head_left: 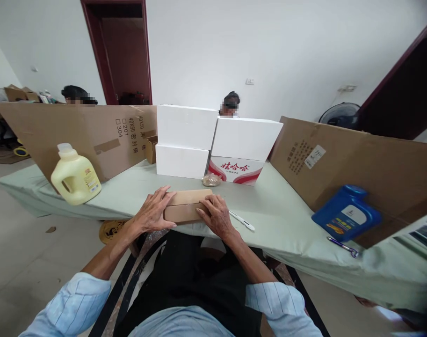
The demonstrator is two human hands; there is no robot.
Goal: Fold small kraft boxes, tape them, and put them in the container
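A small brown cardboard box [183,213] lies at the front edge of the table, its top closed along a seam. My left hand [153,210] grips its left end, thumb on the near side and fingers on the far side. At the right end my right hand [216,214] is closed on the box, fingers bent over the top. Just right of that hand lies a white utility knife [242,220]. Behind the box sits a clear plastic bag or wrapped bundle [212,180]; its contents are hard to make out.
White boxes [185,161] stand stacked behind, one with red print [236,171]. Cardboard panels [125,135] flank the table on both sides. A yellow jug [76,175] is at left; a blue bottle [346,213] and a purple-handled tool [343,247] are at right. Two people sit beyond.
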